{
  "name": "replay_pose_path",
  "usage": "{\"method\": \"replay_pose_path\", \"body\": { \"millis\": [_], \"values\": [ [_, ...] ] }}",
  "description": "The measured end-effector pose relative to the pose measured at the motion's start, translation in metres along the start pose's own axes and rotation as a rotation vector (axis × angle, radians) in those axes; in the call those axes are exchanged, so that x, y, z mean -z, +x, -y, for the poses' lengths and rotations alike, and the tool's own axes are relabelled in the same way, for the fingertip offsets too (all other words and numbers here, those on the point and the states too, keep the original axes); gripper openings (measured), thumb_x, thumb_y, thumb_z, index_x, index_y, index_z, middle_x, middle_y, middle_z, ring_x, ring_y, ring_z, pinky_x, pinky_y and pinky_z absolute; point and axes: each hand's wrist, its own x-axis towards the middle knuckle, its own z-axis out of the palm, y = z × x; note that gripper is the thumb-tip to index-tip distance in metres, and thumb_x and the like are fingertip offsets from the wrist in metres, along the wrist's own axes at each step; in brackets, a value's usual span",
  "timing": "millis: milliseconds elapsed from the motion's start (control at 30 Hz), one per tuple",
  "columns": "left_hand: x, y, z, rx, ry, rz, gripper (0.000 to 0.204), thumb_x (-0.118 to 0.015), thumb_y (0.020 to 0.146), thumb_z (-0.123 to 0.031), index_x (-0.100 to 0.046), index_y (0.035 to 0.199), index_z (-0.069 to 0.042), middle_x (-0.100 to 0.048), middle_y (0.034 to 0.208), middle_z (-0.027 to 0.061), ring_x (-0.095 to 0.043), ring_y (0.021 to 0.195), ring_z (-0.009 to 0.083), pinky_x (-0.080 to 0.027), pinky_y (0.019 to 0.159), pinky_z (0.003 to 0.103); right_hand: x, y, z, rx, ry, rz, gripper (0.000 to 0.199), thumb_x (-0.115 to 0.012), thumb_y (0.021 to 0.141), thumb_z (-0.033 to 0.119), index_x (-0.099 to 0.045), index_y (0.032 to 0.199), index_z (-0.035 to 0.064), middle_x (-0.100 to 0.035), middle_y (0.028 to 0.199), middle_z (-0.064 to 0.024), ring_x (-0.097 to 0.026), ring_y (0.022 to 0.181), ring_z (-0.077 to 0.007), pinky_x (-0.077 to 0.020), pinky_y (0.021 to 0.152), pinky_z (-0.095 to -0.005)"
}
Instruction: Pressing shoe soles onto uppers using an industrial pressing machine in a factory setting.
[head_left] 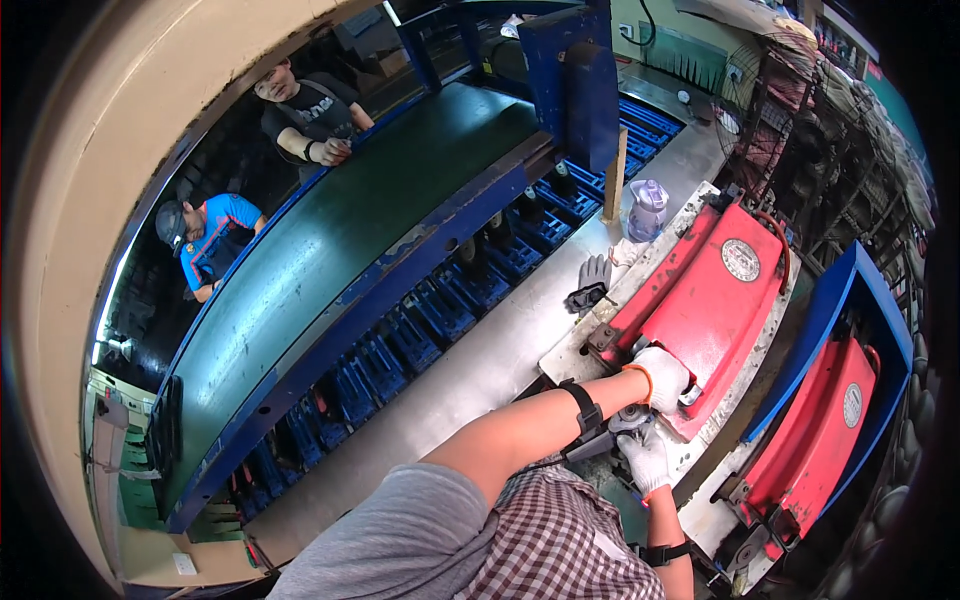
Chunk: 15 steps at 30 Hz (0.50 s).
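Note:
My left hand (pixel 663 378), in a white glove, is closed at the near end of a red metal machine cover (pixel 715 295). Beside its fingers a small shiny metal part shows; what the fingers grip is hidden. Just below, my right hand (pixel 648 458), also white-gloved, is curled against a grey hand-held tool that looks like an angle grinder (pixel 630 418). Its round metal head points up toward my left wrist, and its dark body runs left in front of my checkered apron (pixel 560 535). The cover sits on a worn white base plate (pixel 560 360).
A grey glove (pixel 594 272) and a lilac jug (pixel 648 210) stand on the metal bench. Left of it runs a green conveyor belt (pixel 350 230) in a blue frame, with two people beyond. A second red machine (pixel 815 440) with a blue guard stands at right, near wire racks (pixel 775 110).

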Motion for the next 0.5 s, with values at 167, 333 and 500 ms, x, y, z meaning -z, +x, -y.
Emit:
{"method": "replay_pose_path", "body": {
  "millis": [167, 333, 500],
  "values": [
    [-0.001, -0.001, 0.002, 0.012, -0.005, 0.010, 0.032, -0.071, 0.068, -0.028, -0.080, 0.090, -0.008, -0.076, 0.086, 0.0177, -0.076, 0.081, 0.0340, -0.058, 0.072, 0.046, -0.003, -0.004, 0.017, -0.125, -0.001, 0.012, 0.039, -0.069, 0.091, 0.004, -0.062, 0.128, -0.0041, -0.070, 0.123, -0.0095, -0.063, 0.110, -0.0172, -0.0472, 0.101, -0.0314],
    [0.001, -0.003, 0.001, -0.003, -0.014, -0.010, 0.030, -0.071, 0.068, -0.029, -0.081, 0.088, -0.008, -0.076, 0.085, 0.0174, -0.076, 0.080, 0.0339, -0.058, 0.071, 0.046, -0.003, -0.005, 0.017, -0.083, 0.039, 0.000, 0.038, -0.068, 0.091, 0.003, -0.062, 0.128, -0.0042, -0.070, 0.125, -0.0095, -0.063, 0.110, -0.0176, -0.0470, 0.102, -0.0316],
    [0.002, -0.004, 0.000, -0.011, 0.000, -0.020, 0.030, -0.071, 0.068, -0.029, -0.081, 0.087, -0.008, -0.076, 0.083, 0.0171, -0.076, 0.080, 0.0340, -0.058, 0.071, 0.046, -0.003, -0.006, 0.021, -0.164, 0.016, 0.008, 0.039, -0.068, 0.092, 0.002, -0.061, 0.129, -0.0052, -0.069, 0.126, -0.0097, -0.064, 0.112, -0.0178, -0.0467, 0.103, -0.0318]
  ]
}}
